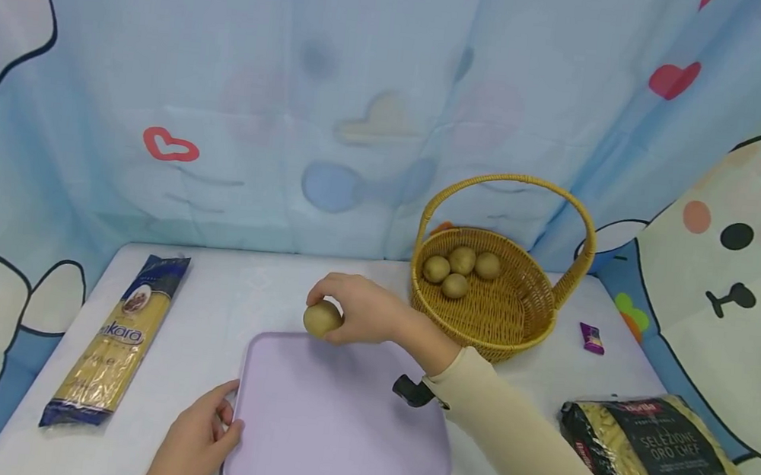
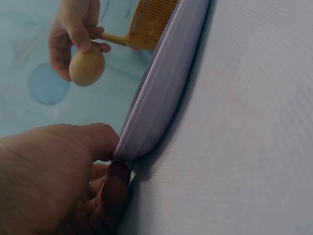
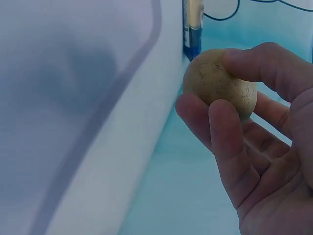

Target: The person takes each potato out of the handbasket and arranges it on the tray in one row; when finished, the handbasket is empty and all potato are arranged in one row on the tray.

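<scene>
My right hand (image 1: 367,309) holds a small round potato (image 1: 321,318) between thumb and fingertips, above the far left part of a pale purple tray (image 1: 341,432). In the right wrist view the thumb presses one side of the potato (image 3: 220,78) and the fingers support the other. At the tray's left edge, my left hand (image 1: 196,438) pinches the rim. The left wrist view shows its thumb and a curled finger at the tray's corner (image 2: 146,117). Several more potatoes (image 1: 462,260) lie together in a yellow wicker basket (image 1: 510,323) behind the tray on the right.
A long spaghetti packet (image 1: 119,338) lies on the left of the white table (image 1: 209,305). On the right are a small purple wrapped sweet (image 1: 592,338) and a large dark bag of penne (image 1: 668,464). The basket's tall handle (image 1: 517,179) arches upward. A patterned blue curtain (image 1: 262,104) hangs behind.
</scene>
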The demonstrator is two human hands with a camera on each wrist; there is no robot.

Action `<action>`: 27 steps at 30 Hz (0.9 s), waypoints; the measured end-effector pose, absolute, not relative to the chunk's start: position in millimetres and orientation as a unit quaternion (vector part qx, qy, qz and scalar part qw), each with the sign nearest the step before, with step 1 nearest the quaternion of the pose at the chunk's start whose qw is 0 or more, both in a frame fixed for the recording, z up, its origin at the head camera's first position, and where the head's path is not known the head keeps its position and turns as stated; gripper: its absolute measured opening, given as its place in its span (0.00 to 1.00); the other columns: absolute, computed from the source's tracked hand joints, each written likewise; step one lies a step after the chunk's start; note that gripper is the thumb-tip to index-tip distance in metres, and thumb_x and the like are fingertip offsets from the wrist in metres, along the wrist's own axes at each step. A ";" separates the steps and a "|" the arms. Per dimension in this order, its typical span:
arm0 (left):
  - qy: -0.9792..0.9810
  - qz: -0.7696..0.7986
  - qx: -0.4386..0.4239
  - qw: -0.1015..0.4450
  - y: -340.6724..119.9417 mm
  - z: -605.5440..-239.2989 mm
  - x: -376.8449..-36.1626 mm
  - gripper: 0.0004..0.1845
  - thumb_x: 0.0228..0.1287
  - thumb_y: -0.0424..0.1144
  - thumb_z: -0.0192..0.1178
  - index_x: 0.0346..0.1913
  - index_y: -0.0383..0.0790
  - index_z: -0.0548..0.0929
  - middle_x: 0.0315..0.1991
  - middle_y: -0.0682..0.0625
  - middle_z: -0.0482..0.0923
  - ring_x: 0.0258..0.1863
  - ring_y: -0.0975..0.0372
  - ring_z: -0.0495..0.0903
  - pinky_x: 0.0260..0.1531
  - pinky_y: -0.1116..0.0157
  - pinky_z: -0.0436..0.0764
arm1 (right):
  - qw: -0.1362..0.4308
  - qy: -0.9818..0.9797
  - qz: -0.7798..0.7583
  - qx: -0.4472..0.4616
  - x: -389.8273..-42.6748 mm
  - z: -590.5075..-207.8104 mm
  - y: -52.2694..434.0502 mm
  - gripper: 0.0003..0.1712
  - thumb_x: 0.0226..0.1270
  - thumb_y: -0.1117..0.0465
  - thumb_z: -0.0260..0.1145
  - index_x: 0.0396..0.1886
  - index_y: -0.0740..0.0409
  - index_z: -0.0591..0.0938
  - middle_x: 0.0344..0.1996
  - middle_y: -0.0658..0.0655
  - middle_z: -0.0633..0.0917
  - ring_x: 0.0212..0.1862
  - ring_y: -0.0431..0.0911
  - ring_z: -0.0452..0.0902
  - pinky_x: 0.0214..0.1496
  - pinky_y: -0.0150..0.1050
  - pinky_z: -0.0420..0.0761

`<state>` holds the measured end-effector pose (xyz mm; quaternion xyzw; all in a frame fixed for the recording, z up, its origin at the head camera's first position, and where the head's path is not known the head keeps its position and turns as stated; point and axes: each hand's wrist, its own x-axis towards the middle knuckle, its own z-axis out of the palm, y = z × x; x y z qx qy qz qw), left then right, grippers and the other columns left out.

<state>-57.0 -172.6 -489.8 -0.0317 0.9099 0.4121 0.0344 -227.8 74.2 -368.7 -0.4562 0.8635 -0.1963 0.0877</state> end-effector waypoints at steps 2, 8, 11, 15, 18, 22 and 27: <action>0.910 0.412 -0.032 0.032 -173.3 -489.8 -56.8 0.31 0.58 0.35 0.67 0.66 0.34 0.71 0.32 0.55 0.71 0.22 0.68 0.69 0.22 0.71 0.72 | 0.095 0.863 -0.197 -0.456 -227.3 -373.1 67.8 0.26 0.51 0.60 0.74 0.52 0.49 0.79 0.49 0.44 0.78 0.45 0.38 0.72 0.46 0.33 0.74; 0.909 0.414 -0.034 0.031 -174.3 -490.9 -57.2 0.31 0.58 0.35 0.66 0.65 0.35 0.71 0.32 0.56 0.71 0.23 0.68 0.69 0.22 0.70 0.71 | 0.118 0.864 -0.199 -0.448 -223.4 -387.7 49.5 0.27 0.52 0.59 0.75 0.53 0.48 0.79 0.48 0.43 0.78 0.45 0.38 0.73 0.47 0.33 0.74; 0.908 0.418 -0.031 0.026 -174.8 -491.9 -57.9 0.31 0.58 0.34 0.66 0.65 0.35 0.72 0.32 0.56 0.71 0.23 0.68 0.70 0.22 0.70 0.72 | 0.128 0.864 -0.202 -0.444 -220.7 -397.1 41.5 0.27 0.52 0.58 0.76 0.53 0.48 0.79 0.48 0.43 0.78 0.46 0.37 0.72 0.49 0.33 0.73; 0.907 0.420 -0.024 0.018 -174.1 -492.4 -57.6 0.30 0.58 0.33 0.66 0.65 0.35 0.72 0.32 0.56 0.71 0.22 0.68 0.70 0.21 0.70 0.72 | 0.131 0.860 -0.212 -0.445 -216.8 -409.5 33.4 0.26 0.52 0.57 0.76 0.53 0.48 0.80 0.48 0.42 0.78 0.46 0.36 0.72 0.49 0.31 0.73; 0.909 0.415 -0.019 0.010 -174.0 -491.7 -56.9 0.30 0.57 0.33 0.66 0.64 0.34 0.72 0.31 0.56 0.71 0.22 0.69 0.70 0.21 0.70 0.72 | 0.129 0.857 -0.217 -0.449 -215.1 -417.9 27.2 0.27 0.52 0.56 0.76 0.53 0.48 0.80 0.48 0.42 0.78 0.46 0.35 0.72 0.48 0.30 0.73; 0.912 0.410 -0.012 -0.003 -174.2 -489.7 -56.4 0.30 0.56 0.32 0.66 0.63 0.33 0.73 0.31 0.57 0.71 0.21 0.69 0.69 0.21 0.71 0.72 | 0.126 0.855 -0.222 -0.451 -213.8 -426.4 18.5 0.28 0.51 0.56 0.77 0.54 0.49 0.80 0.48 0.42 0.78 0.46 0.34 0.72 0.48 0.29 0.73; 0.910 0.414 -0.012 0.001 -172.7 -487.5 -56.9 0.29 0.57 0.32 0.66 0.63 0.33 0.73 0.30 0.57 0.71 0.21 0.69 0.69 0.20 0.70 0.71 | 0.126 0.852 -0.227 -0.455 -212.3 -434.9 8.4 0.27 0.52 0.55 0.76 0.53 0.50 0.79 0.48 0.44 0.78 0.45 0.35 0.72 0.46 0.27 0.72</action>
